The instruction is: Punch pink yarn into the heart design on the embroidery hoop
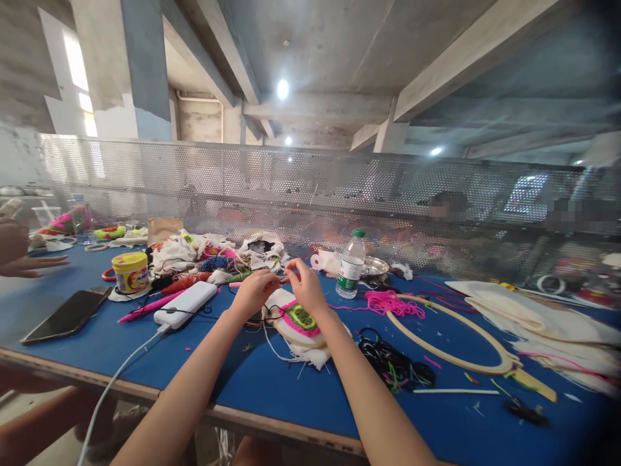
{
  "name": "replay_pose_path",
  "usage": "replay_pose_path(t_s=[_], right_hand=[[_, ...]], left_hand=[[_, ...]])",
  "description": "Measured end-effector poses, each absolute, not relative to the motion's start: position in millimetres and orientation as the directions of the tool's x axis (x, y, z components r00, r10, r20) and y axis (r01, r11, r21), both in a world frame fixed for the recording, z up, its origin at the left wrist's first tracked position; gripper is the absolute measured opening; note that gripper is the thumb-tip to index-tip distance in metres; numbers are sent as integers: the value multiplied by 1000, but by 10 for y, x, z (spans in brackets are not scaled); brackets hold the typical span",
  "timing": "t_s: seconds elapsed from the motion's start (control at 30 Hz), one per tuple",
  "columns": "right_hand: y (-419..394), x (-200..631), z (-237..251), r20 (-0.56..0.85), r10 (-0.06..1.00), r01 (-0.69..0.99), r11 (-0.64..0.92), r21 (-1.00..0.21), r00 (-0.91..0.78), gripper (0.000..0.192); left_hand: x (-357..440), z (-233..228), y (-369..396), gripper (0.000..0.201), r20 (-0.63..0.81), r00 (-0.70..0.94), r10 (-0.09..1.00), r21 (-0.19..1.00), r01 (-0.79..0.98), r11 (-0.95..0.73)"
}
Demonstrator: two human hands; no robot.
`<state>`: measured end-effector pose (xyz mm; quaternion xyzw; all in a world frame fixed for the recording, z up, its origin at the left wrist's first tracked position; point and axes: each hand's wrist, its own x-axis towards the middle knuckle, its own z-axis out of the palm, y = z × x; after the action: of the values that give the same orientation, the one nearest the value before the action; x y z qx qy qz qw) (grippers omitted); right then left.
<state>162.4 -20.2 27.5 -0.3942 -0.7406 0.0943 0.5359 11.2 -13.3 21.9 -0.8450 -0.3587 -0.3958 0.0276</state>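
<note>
My left hand and my right hand meet above a white cloth piece with a pink and green tufted patch. Both hands pinch something thin between the fingertips, probably a tool or thread; it is too small to tell. The cloth lies on the blue table right under my wrists. A dark thread loops from the cloth near my left wrist.
A white power bank with cable, a pink pen, a phone and a yellow jar lie left. A water bottle, pink yarn, a wooden hoop and dark threads lie right. Another person's hand rests far left.
</note>
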Motion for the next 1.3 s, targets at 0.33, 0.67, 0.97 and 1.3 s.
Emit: replay_pose_path(t_s=[0.33, 0.67, 0.97, 1.3], right_hand=[[-226, 1626, 273, 709, 681, 583, 656, -479, -184, 10], [-141, 1655, 267, 660, 750, 317, 618, -720, 37, 7], [-75, 2119, 219, 599, 769, 860, 134, -492, 223, 22], [-97, 1614, 246, 523, 844, 108, 535, -838, -120, 18]], left_hand=[[126, 210, -120, 17, 676, 444, 588, 233, 628, -743], [109, 158, -82, 28, 671, 458, 583, 275, 577, -769], [126, 157, -49, 27, 638, 297, 710, 531, 497, -686], [179, 186, -68, 18, 698, 96, 710, 686, 193, -701]])
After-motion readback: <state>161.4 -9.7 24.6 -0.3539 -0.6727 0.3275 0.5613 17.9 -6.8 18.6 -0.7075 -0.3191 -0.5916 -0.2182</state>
